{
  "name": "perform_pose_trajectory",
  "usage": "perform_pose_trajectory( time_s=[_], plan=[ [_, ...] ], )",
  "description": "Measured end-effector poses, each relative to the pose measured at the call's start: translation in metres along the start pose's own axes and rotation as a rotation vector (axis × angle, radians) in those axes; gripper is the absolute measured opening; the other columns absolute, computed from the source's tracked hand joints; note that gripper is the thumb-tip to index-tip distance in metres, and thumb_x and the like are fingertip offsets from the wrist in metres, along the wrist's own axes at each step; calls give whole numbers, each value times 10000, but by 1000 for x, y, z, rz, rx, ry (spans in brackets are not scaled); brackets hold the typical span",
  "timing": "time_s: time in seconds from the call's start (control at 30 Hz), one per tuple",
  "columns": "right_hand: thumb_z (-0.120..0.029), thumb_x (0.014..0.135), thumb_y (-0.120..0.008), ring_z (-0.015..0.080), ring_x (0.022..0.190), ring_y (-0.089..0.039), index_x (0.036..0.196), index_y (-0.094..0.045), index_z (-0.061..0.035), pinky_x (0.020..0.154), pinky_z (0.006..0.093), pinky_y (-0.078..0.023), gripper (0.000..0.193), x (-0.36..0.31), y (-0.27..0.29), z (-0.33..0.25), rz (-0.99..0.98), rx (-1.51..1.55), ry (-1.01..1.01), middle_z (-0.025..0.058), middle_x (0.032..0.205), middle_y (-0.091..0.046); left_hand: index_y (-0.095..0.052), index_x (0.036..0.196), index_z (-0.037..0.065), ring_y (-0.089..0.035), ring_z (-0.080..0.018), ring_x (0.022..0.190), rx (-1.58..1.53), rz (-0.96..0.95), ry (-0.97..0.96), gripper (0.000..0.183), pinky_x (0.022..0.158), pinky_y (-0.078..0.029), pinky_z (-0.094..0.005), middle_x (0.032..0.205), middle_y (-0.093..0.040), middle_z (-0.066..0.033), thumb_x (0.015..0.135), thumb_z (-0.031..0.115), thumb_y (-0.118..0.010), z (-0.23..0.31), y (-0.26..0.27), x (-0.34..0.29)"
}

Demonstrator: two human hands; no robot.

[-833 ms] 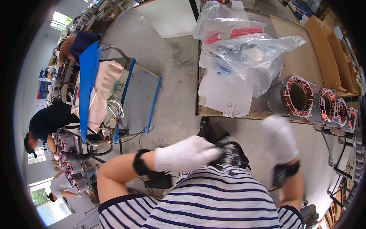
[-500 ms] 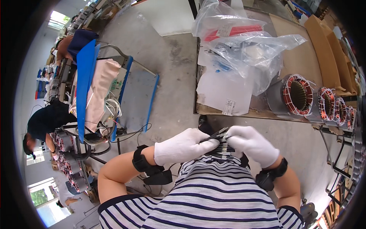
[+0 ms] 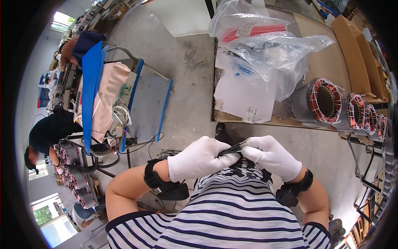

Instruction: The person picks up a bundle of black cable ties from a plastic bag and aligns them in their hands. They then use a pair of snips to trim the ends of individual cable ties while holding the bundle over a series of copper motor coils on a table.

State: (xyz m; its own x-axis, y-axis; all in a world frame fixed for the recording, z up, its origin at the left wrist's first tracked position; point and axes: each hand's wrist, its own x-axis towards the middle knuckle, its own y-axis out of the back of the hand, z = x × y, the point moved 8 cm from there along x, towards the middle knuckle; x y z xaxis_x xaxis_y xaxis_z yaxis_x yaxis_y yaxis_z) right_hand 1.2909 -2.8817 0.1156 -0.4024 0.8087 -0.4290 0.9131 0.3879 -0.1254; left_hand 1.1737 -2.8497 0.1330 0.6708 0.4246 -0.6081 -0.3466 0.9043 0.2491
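Observation:
In front of my striped shirt, a bundle of thin black wires lies across between my two white-gloved hands. My left hand is closed around the bundle. Beyond its wrist, on the left, stick out several dark strands with pale ends, which look like the same wires. My right hand is closed at the right-hand ends of the wires, its fingertips pinching them. Its palm side is hidden.
Ahead to the right stands a workbench with clear plastic bags, red sleeves, white sheet and wound motor stators. A blue-edged cart stands left. Another person bends over stators at far left.
The wires that fanned out below my fingers now lie gathered crosswise between my hands. Strand ends now show left of my left hand. At lower left, a person in pale clothing shows more.

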Motion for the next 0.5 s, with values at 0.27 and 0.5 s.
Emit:
perform_pose_trajectory(
  time_s=[0.27, 0.5],
  plan=[
    [-101, 869, -521, 40, 531, -455, 846, -600, -14, 459, 198, -338, 120, -29, 35, 24, 161, 301, -197, -12, 645, -536, -641, 828, -18, -528, -157, 530, -20, 135, 17, 299, 551, -448, -318, 588, -568, -137, 900, 262, -564, -14, 17, -14],
    [-134, 894, -559, 42, 637, -497, 877, -638, 42, 556, 204, -416, 194, -3, -10, -4, 18, 93, -91, -18, 686, -570, -647, 888, 30, -598, -302, 579, 86, 123, -59, 278, 586, -475, -358, 646, -599, -190, 888, 296, -563, 3, 7, -8]
  ],
)
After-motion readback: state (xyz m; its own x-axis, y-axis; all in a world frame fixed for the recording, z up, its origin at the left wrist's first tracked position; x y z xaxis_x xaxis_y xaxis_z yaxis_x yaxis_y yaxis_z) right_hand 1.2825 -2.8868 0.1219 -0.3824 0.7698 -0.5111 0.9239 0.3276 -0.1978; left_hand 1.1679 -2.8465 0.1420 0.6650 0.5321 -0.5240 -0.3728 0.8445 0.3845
